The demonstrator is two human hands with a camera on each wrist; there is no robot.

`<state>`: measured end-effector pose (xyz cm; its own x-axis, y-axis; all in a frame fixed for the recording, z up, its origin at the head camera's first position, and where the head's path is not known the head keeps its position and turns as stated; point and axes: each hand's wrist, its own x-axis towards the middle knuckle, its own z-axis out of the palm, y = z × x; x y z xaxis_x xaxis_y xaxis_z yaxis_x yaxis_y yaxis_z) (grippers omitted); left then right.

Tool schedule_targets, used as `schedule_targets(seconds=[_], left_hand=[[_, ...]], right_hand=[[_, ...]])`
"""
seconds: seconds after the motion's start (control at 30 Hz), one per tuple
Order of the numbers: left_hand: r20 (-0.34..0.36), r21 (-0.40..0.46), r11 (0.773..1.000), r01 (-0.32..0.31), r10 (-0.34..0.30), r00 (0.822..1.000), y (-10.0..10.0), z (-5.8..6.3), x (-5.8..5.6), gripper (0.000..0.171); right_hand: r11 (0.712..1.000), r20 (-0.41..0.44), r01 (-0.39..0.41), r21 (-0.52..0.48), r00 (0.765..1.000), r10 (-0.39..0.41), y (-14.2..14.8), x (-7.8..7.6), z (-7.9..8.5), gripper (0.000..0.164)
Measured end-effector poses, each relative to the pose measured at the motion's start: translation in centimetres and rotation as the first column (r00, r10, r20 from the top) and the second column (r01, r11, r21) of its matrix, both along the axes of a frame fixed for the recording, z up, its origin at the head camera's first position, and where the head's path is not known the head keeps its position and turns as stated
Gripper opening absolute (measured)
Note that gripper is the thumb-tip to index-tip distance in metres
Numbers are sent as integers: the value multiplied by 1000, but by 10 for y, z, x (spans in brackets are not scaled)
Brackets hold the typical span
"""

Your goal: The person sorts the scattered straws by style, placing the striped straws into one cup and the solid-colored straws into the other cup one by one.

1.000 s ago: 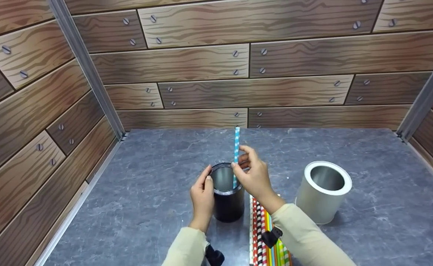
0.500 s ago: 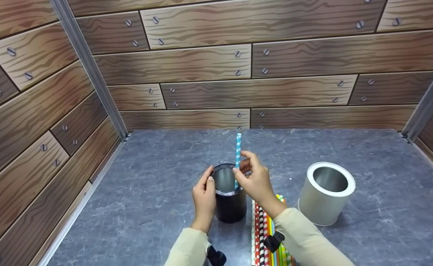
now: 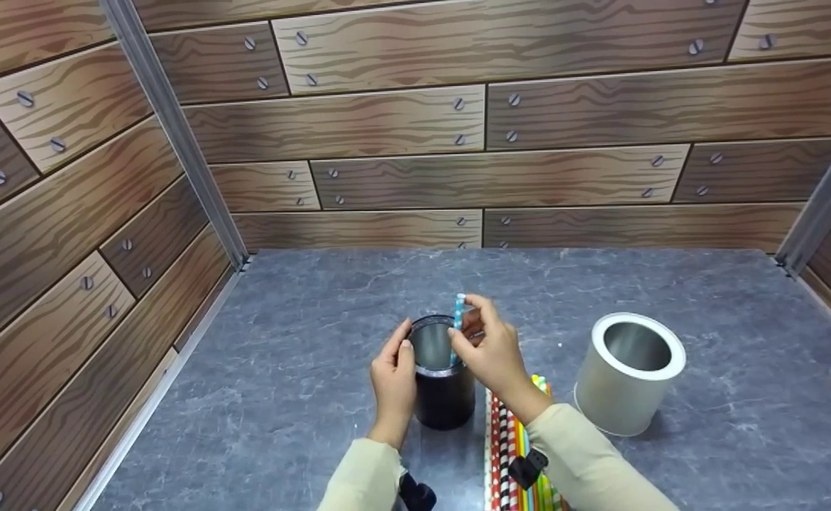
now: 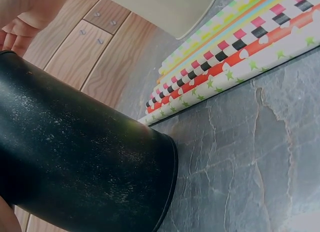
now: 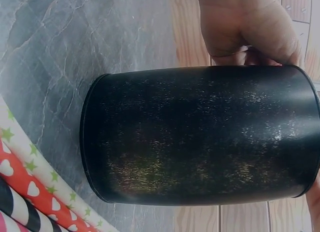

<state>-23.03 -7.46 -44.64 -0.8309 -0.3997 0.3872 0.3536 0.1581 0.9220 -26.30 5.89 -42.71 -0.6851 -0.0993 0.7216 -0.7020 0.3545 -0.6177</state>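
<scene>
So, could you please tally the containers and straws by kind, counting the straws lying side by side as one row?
Containers: 2 (black container, white container)
Straw held: 1 (blue dotted straw, in the right hand)
Row of straws: 1
Total: 4

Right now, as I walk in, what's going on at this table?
A person's right hand pinches a blue straw with white dots, its lower end inside an open black cylindrical can. The left hand holds the can's side near the rim. Multicoloured patterned straws lie nearby; a cream cylindrical can with a white rim stands upright farther right.
</scene>
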Motion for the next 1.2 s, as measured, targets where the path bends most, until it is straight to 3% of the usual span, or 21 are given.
schedule_targets(seconds=[0.1, 0.4, 0.73, 0.9, 1.1, 1.2], left_hand=[[-4, -10, 1000, 4, -4, 1000, 1, 5, 4, 30], [-19, -5, 1000, -9, 9, 1000, -5, -22, -15, 29], [-32, -9, 1000, -1, 1, 999, -5, -24, -14, 30], [-23, 4, 1000, 3, -3, 1000, -4, -22, -13, 30], [-9, -9, 1000, 0, 0, 1000, -1, 3, 2, 29], [-11, -2, 1000, 1, -1, 1000, -2, -3, -2, 29]], right_hand=[[1000, 10, 1, 8, 1000, -1, 1, 1, -1, 40], [999, 56, -8, 38, 998, 6, 1, 3, 0, 39], [1000, 61, -5, 11, 998, 4, 0, 3, -3, 39], [1000, 72, -8, 11, 997, 7, 0, 5, -1, 38], [1000, 102, -6, -9, 995, 7, 4, 6, 4, 36], [1000, 121, 2, -18, 993, 0, 8, 9, 10, 36]])
